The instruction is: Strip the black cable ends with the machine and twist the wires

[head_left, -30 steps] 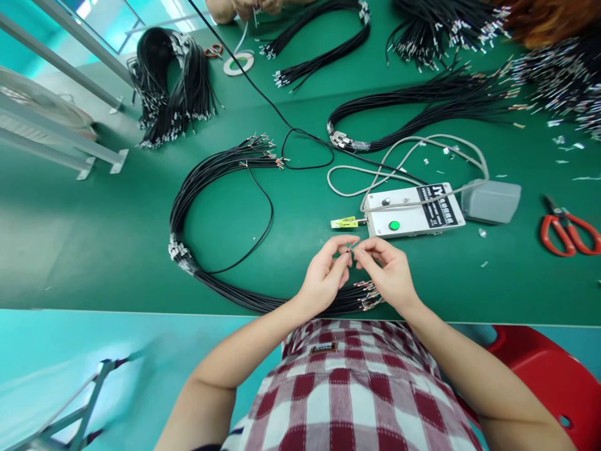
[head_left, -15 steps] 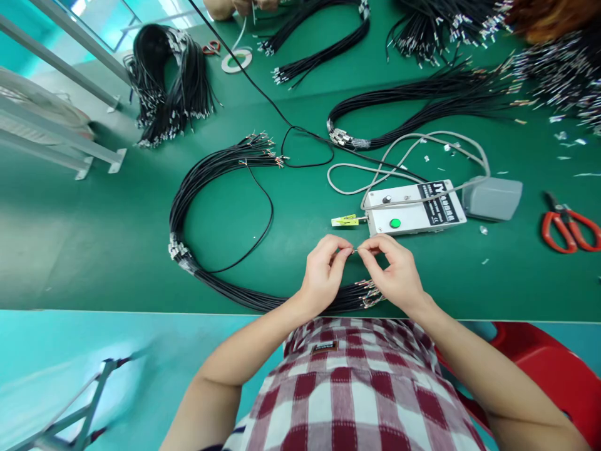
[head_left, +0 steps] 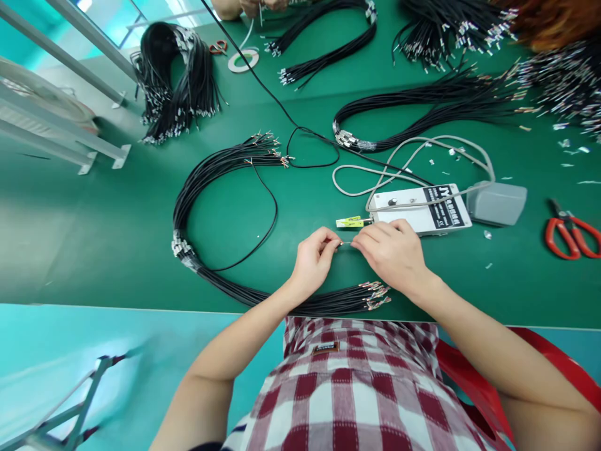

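Observation:
My left hand (head_left: 313, 260) is closed in a pinch on a cable end whose thin wires (head_left: 346, 243) stretch across a small gap to the other hand. My right hand (head_left: 393, 257) has its fingertips pressed together on the far tip of those wires, palm turned down. Just behind it sits a white control box (head_left: 408, 210) with a yellow-green clip (head_left: 352, 222) at its left end. A curved bundle of black cables (head_left: 188, 181), bound with clear wrap, runs round to the left and under my left wrist. Its stripped, coloured wire ends (head_left: 374, 294) lie near my right wrist.
More black cable bundles (head_left: 361, 94) lie at the back, with a hanked bundle (head_left: 181, 81) at back left. Red-handled pliers (head_left: 570, 235) and a grey pedal (head_left: 496, 203) are to the right. Another person's hands (head_left: 258, 6) show at the top beside a tape roll (head_left: 243, 60).
My right hand has turned palm down and now covers part of the white box's front. The hands are slightly farther apart, with more of the thin wires showing between them.

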### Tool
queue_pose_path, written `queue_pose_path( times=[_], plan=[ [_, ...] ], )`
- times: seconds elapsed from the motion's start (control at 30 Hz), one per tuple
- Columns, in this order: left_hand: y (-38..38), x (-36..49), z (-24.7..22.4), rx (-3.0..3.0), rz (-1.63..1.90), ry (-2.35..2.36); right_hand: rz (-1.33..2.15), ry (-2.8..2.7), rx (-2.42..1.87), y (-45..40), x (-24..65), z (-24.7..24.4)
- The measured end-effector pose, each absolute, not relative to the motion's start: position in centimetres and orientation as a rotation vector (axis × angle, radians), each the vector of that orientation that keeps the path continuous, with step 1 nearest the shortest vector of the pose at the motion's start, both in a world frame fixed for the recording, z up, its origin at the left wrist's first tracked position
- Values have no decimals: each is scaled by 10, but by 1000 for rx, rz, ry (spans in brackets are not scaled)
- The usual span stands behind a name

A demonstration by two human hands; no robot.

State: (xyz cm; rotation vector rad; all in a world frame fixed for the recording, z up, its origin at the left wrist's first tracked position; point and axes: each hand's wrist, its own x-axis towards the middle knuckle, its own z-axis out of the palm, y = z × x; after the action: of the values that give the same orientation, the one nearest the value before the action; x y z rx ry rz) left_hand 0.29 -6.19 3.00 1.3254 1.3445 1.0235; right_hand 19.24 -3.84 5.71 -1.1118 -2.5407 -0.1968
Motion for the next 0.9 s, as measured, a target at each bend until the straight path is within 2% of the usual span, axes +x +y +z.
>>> queue_pose_path(
  times=[0.37, 0.9],
  plan=[
    [-23, -10, 19, 1039, 1047, 1301, -184, -2819, -1248, 13, 178, 59],
    [-10, -4, 8, 1309, 974, 1467, -171, -2683, -1176, 5, 193, 63]
  ],
)
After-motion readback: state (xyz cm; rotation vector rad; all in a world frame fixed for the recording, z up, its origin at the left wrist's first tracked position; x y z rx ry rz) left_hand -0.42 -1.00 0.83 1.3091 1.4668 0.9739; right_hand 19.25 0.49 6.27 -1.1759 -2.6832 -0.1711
